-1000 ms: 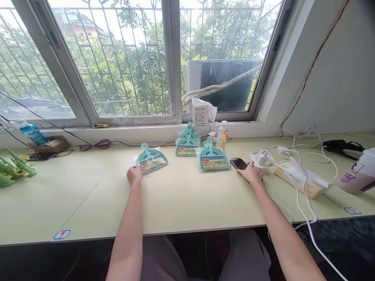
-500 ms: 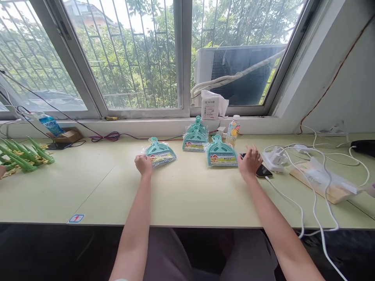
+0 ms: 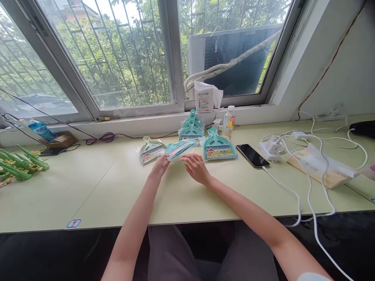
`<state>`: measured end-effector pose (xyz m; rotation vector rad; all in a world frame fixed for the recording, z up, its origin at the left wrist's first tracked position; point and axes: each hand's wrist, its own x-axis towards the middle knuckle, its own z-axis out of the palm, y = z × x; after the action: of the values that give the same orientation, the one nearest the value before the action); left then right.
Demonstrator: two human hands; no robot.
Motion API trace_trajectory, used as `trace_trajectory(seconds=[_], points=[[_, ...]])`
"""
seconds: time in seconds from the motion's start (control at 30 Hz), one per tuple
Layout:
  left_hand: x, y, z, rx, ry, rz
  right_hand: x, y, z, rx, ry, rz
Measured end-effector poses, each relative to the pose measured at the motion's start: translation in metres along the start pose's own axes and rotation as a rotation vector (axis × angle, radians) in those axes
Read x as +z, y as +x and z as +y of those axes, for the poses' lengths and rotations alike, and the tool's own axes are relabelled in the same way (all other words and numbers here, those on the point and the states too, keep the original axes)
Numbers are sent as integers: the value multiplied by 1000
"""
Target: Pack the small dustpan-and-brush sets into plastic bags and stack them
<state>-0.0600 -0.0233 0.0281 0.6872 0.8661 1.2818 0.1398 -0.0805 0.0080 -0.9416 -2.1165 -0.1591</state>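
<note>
My left hand point(image 3: 160, 165) grips a plastic-wrapped mint-green dustpan and brush set point(image 3: 182, 148) by its near left corner, lifted and tilted above the table. Just right of it, my right hand point(image 3: 196, 168) hovers with bent fingers apart from the thumb, holding nothing. Its fingertips are close to the set; whether they touch cannot be made out. Another wrapped dustpan set point(image 3: 151, 152), greyer looking, lies behind my left hand. To the right lies a wrapped mint-green set point(image 3: 219, 148), and several more sets point(image 3: 191, 128) stand stacked behind, near the windowsill.
A phone point(image 3: 252, 155) on a white cable lies at right, beside a white power strip point(image 3: 270, 151) and a paper package point(image 3: 313, 168). A drink bottle point(image 3: 229, 121) stands behind. Green plastic pieces point(image 3: 22, 162) lie at left, near a cardboard box point(image 3: 66, 139).
My left hand has lifted a dustpan set and moved right. My right hand has come left from beside the phone to near that set. The view has shifted slightly.
</note>
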Motion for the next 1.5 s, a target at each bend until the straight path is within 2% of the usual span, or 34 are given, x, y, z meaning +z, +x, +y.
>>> trace_trajectory(seconds=[0.07, 0.13, 0.2, 0.23, 0.37, 0.47, 0.6, 0.7, 0.8, 1.0, 1.07, 1.13, 1.33, 1.43, 1.5], points=[[4, -1, -7, 66, 0, -45, 6, -3, 1, 74, 102, -23], [7, -1, -14, 100, 22, -74, 6, -6, 10, 248, 279, 44], [10, -1, -19, 98, 41, -125, 2, -7, 22, 455, 511, 137], [12, -2, -21, 99, 45, -154, -1, -7, 29, 532, 636, 142], [16, -6, -25, 166, 87, -203, -11, -4, 50, 727, 995, 185], [15, -8, -25, 147, 217, -281, -11, -3, 57, 822, 1139, 236], [9, -8, -23, 88, 392, -441, -6, -6, 60, 979, 1202, 368], [5, -7, -22, 62, 461, -498, -6, -8, 63, 1022, 1233, 371], [4, -6, -23, 64, 452, -530, -11, -8, 66, 1001, 1251, 352], [5, -1, -21, 86, 548, -551, -16, -7, 62, 1024, 1242, 386], [4, 2, -22, 101, 575, -531, -17, -7, 60, 1039, 1235, 360], [1, 7, -23, 125, 570, -455, -21, -5, 58, 1041, 1223, 346], [-9, 25, -18, 262, 453, -89, -29, 0, 49, 1007, 1179, 275], [-14, 25, -6, 298, 464, -24, -30, 0, 48, 1001, 1202, 249], [-17, 20, 5, 387, 494, -10, -32, 0, 52, 1005, 1203, 259]])
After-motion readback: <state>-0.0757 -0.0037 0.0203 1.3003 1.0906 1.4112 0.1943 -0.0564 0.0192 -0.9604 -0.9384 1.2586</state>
